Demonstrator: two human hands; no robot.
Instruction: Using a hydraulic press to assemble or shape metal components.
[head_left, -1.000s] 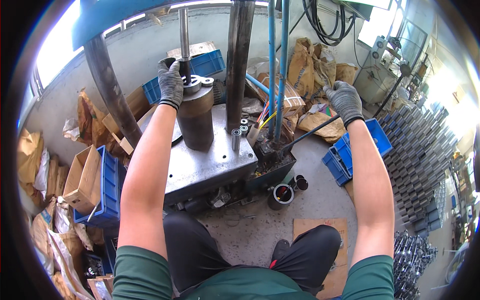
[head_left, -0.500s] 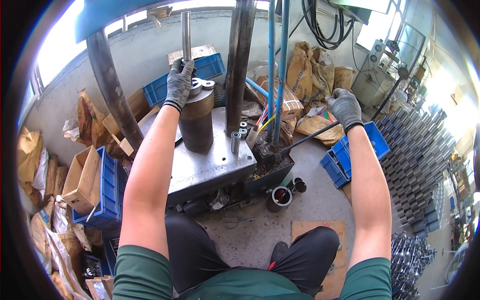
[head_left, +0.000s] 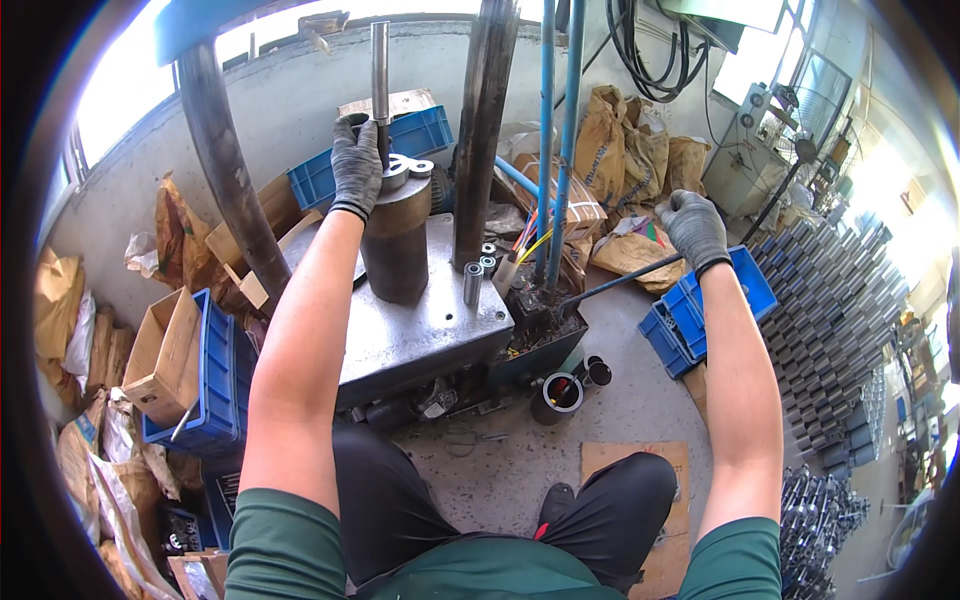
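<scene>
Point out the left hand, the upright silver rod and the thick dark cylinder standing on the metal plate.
Left hand (head_left: 356,172): head view, on the middle of the hand.
Silver rod (head_left: 380,72): head view, halfway up its bright shaft.
Dark cylinder (head_left: 396,250): head view, on its side wall.

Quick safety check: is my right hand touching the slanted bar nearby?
Cannot tell: in the head view, the bar reaches the outline of your right hand, but neither contact nor gap shows.

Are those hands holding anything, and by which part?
Right grey-gloved hand: seemingly the dark, slim metal lever, by its upper end; contact hidden. Left grey-gloved hand: near the lower end of the silvery, upright metal rod; grip cannot be told.
</scene>
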